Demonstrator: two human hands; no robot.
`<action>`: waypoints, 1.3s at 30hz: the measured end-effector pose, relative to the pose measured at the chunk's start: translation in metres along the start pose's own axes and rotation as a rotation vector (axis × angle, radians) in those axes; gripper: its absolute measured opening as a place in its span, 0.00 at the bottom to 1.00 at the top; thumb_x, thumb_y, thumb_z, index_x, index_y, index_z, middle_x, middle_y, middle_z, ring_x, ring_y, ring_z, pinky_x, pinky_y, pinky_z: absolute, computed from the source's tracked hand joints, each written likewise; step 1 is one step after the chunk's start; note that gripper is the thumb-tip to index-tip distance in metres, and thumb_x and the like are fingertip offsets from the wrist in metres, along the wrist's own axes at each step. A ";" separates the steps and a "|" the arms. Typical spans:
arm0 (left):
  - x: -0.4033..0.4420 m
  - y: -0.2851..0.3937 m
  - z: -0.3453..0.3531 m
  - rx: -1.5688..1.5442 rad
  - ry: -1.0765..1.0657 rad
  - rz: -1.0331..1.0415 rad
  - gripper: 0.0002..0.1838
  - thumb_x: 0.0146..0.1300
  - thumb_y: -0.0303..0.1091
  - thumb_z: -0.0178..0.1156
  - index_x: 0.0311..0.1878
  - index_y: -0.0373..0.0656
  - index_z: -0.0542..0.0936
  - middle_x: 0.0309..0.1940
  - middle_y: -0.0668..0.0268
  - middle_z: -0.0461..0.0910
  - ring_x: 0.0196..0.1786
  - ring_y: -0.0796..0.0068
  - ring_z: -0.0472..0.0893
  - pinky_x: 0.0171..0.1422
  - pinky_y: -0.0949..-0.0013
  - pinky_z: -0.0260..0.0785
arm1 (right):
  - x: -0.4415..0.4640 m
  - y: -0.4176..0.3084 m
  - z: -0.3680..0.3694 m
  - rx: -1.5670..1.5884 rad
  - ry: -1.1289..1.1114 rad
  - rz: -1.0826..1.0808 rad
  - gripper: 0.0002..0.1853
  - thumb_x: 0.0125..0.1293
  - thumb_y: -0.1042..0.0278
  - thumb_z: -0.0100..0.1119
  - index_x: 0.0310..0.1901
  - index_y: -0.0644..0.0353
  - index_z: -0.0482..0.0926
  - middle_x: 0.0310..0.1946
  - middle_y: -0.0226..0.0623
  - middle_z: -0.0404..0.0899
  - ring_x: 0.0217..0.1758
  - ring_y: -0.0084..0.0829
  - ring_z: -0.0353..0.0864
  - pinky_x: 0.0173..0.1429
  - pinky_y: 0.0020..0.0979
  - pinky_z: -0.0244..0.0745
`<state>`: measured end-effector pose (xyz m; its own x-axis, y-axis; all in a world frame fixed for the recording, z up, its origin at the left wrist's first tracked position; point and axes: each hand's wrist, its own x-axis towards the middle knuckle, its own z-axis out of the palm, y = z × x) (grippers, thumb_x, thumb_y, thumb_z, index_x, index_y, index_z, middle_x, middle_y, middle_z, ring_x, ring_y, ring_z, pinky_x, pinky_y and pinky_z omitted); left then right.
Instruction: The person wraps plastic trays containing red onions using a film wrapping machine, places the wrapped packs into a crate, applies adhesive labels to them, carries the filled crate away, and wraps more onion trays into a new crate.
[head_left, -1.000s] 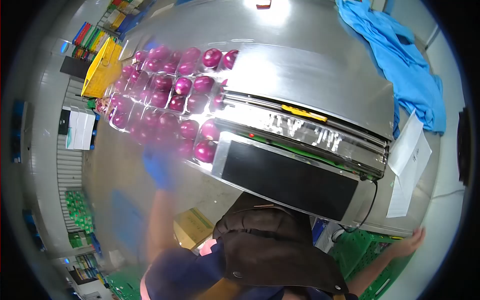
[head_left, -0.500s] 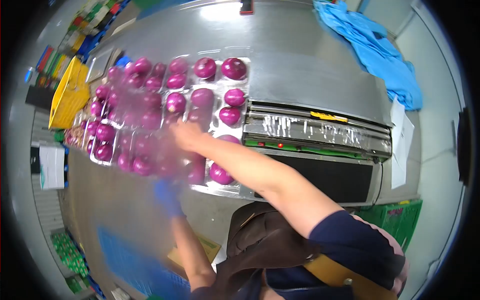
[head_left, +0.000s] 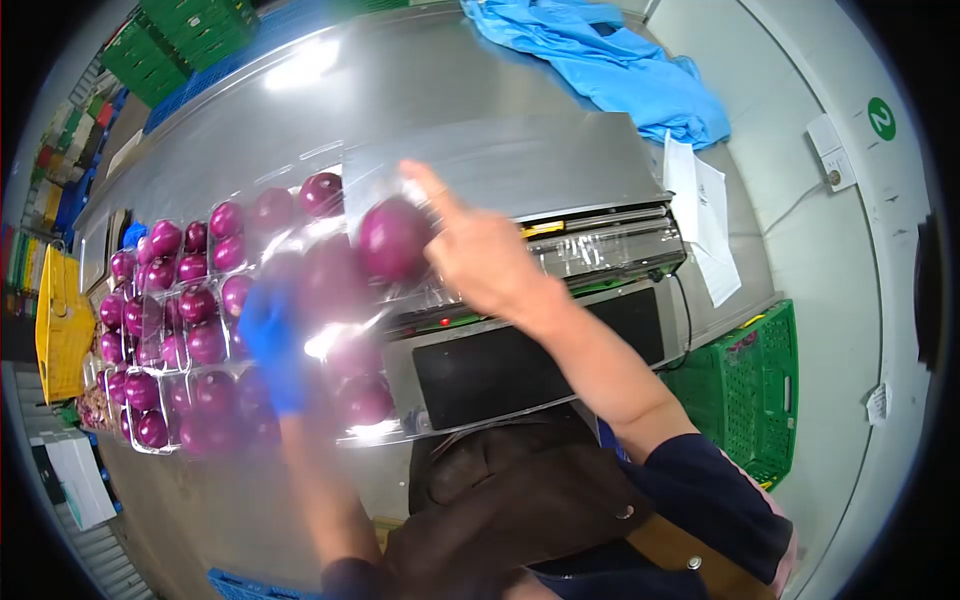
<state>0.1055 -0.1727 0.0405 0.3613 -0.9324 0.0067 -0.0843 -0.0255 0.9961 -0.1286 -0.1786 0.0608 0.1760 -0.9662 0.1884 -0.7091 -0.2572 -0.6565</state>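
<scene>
Red onions sit in clear plastic trays in rows on the left part of the metal table. One clear tray with several red onions [head_left: 395, 240] appears raised and tilted between my hands, partly blurred. My left hand [head_left: 268, 335], in a blue glove, is at its left side, smeared by motion. At its right side, my bare right hand [head_left: 480, 250] has the index finger stretched out and the other fingers curled at the tray's edge. Just right of the tray lies the wrapping machine [head_left: 600, 235] with its black plate [head_left: 535, 355].
A blue cloth [head_left: 620, 75] and white paper sheets [head_left: 705, 215] lie along the table's far right side. A green crate [head_left: 745, 390] stands at the right, by the wall. At the left is a yellow basket [head_left: 62, 325]. Green crates [head_left: 180, 45] are stacked at the back left.
The view has shifted. My right hand was low at the right, then reached in among the onion trays, and is now over the machine's left end. A tray has moved up with the hands.
</scene>
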 end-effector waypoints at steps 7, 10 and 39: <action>0.070 -0.039 0.151 0.225 -0.487 -0.032 0.10 0.64 0.37 0.57 0.34 0.39 0.79 0.21 0.65 0.77 0.14 0.77 0.72 0.18 0.73 0.61 | -0.007 0.116 -0.065 -0.067 0.081 0.169 0.29 0.60 0.73 0.47 0.66 0.45 0.65 0.33 0.45 0.75 0.33 0.44 0.76 0.44 0.41 0.71; 0.048 -0.032 0.131 0.218 -0.553 0.050 0.08 0.64 0.35 0.58 0.40 0.41 0.80 0.27 0.66 0.78 0.19 0.78 0.74 0.22 0.75 0.63 | -0.022 0.137 -0.083 0.064 0.031 0.116 0.28 0.62 0.71 0.51 0.66 0.48 0.65 0.32 0.39 0.74 0.29 0.36 0.72 0.40 0.34 0.69; 0.039 0.013 0.115 0.406 -0.719 -0.090 0.22 0.71 0.48 0.50 0.51 0.35 0.76 0.45 0.60 0.78 0.46 0.73 0.78 0.47 0.71 0.72 | 0.014 0.148 -0.106 0.366 -0.225 0.303 0.26 0.72 0.47 0.43 0.40 0.69 0.71 0.33 0.43 0.74 0.31 0.34 0.81 0.35 0.33 0.78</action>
<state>0.0121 -0.2507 0.0432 -0.2873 -0.9199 -0.2669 -0.4622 -0.1109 0.8798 -0.3032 -0.2281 0.0439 0.1710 -0.9677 -0.1852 -0.4729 0.0842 -0.8771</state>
